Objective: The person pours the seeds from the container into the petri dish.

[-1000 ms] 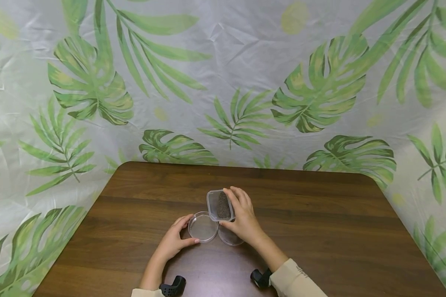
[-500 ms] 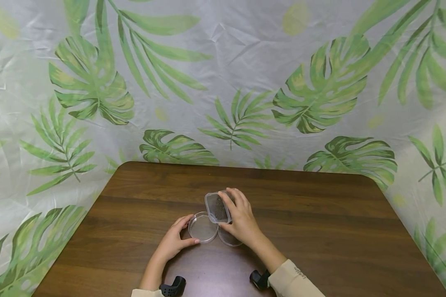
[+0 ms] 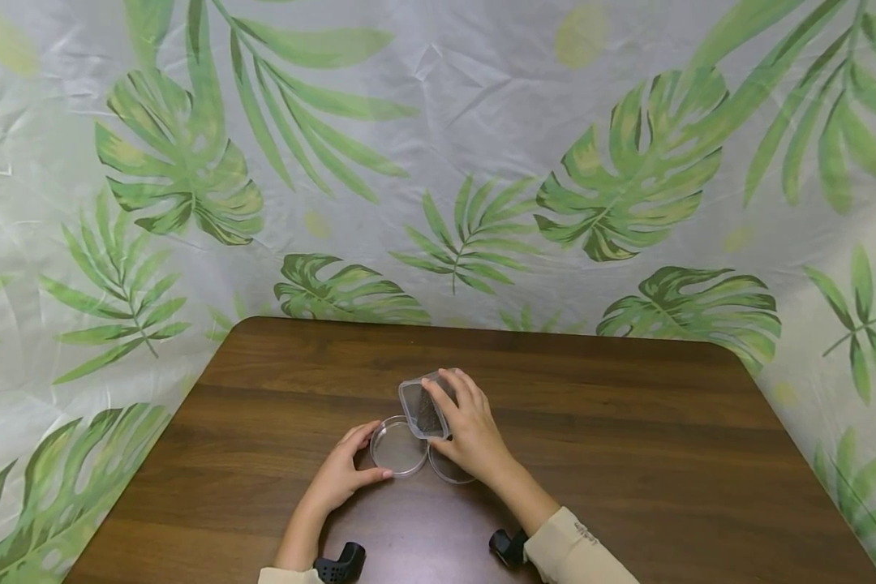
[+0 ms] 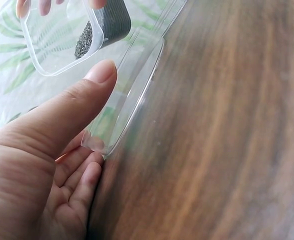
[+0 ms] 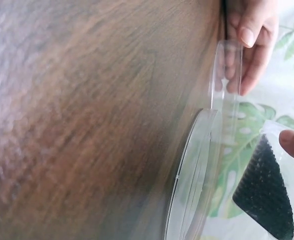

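Observation:
My left hand (image 3: 338,470) holds a clear petri dish (image 3: 397,450) on the table, thumb on the near side and fingers on the far side. Up over the dish's right part, my right hand (image 3: 473,431) grips a clear plastic food container (image 3: 412,399), its open mouth tipped left toward the dish. Dark grey-black granules (image 4: 85,42) have slid toward the container's lower side; the right wrist view shows them as a slanted dark mass (image 5: 267,192). No granules show in the dish. Partly under my right hand lies a second round clear dish (image 3: 448,468), touching the first.
The dark wooden table (image 3: 628,454) has rounded far corners. Behind it hangs a pale cloth (image 3: 474,122) printed with green leaves. Black wrist-worn devices (image 3: 341,563) sit at both wrists, by beige sleeves (image 3: 577,551).
The container has tilted further and shifted slightly left over the petri dish, and the right fingers now cover more of it. The left hand and its dish have stayed still.

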The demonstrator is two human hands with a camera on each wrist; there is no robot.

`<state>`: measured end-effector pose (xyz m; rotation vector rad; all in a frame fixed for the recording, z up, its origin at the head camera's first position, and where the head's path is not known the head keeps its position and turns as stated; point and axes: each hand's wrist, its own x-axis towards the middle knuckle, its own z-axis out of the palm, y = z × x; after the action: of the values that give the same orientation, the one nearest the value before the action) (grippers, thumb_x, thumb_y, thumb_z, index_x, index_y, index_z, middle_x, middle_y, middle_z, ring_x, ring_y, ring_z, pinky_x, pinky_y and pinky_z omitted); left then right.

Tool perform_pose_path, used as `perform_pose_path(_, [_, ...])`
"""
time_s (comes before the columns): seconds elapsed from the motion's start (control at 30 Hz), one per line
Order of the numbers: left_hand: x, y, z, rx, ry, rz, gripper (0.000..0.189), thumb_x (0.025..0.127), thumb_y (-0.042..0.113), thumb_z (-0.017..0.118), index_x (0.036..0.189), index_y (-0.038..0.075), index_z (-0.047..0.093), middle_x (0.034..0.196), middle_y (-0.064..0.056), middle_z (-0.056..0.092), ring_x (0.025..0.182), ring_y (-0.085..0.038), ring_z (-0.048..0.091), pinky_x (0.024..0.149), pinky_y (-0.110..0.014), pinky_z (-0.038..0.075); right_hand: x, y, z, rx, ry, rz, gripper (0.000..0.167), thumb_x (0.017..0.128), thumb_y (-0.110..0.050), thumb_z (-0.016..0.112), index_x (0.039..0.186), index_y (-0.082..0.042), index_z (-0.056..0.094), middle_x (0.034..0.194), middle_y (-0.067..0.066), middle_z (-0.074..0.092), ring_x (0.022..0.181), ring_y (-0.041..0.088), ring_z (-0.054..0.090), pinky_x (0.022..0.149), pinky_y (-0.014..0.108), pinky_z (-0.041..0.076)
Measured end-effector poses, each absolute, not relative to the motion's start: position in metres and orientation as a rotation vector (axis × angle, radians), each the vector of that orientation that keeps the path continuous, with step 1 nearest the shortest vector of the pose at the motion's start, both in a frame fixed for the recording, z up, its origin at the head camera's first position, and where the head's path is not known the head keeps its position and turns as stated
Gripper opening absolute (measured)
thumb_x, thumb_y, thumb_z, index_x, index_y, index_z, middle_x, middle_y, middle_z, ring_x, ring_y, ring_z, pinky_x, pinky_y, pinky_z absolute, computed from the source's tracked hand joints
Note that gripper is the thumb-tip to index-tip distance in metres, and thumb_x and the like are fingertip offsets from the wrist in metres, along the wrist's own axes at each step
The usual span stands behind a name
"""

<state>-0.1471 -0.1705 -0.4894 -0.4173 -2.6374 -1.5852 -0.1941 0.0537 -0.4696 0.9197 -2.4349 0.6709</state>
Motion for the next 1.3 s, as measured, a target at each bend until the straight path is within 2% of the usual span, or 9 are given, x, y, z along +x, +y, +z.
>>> perform_pose_path(1.07, [-0.147, -0.172, -0.490, -0.420, -2.656, -1.557, 0.069, 0.066, 0.005, 0.078, 0.126, -0.006, 0.045, 0.123, -0.022, 0.047, 0.108, -0.039, 0.047, 0.093, -0.049, 0.035, -0.194, 0.050, -0.474, 0.974, -2.416, 0.543, 0.095, 0.057, -0.021, 0.085, 0.136, -0.020, 0.034, 0.138, 0.013, 0.030, 0.129, 0.032, 0.020, 0.099, 0.049, 0.024])
perform_pose_path(1.3, [-0.160, -0.179, -0.523, -0.393, -2.655, -1.528, 0.072, 0.064, 0.013, 0.080, 0.128, 0.003, 0.047, 0.125, -0.013, 0.048, 0.109, -0.032, 0.049, 0.093, -0.047, 0.035, -0.195, 0.051, -0.474, 0.990, -2.404, 0.541, 0.095, 0.056, -0.021, 0.086, 0.136, -0.020, 0.034, 0.138, 0.013, 0.030, 0.129, 0.033, 0.020, 0.100, 0.048, 0.023])
